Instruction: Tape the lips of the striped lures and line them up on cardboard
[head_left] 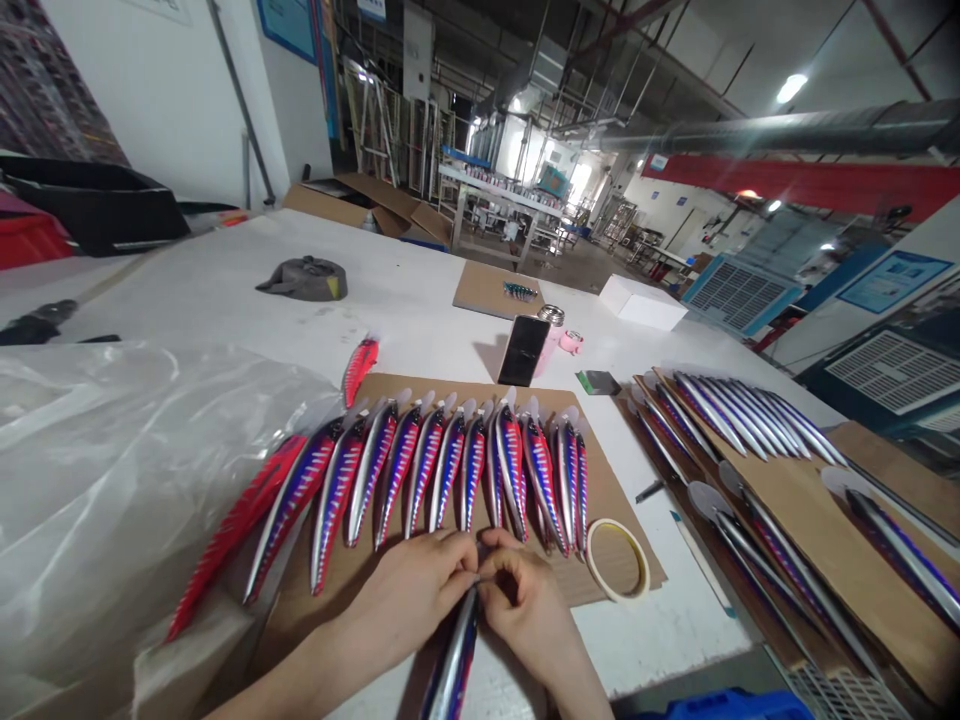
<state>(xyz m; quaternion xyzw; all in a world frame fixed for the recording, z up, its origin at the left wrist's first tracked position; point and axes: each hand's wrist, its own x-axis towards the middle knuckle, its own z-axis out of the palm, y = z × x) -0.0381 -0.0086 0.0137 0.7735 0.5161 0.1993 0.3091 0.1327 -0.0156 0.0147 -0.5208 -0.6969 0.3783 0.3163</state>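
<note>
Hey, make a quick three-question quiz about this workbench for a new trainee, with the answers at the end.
1. True or false: the tape roll lies to the right of the right hand.

2. Where do the fingertips of the right hand and left hand meet?
A) On the phone
B) At one end of a lure
C) Inside the white box

3. Fill in: the row of lures lies on brown ____.

Key: 1. True. 2. B. 3. Cardboard.
</note>
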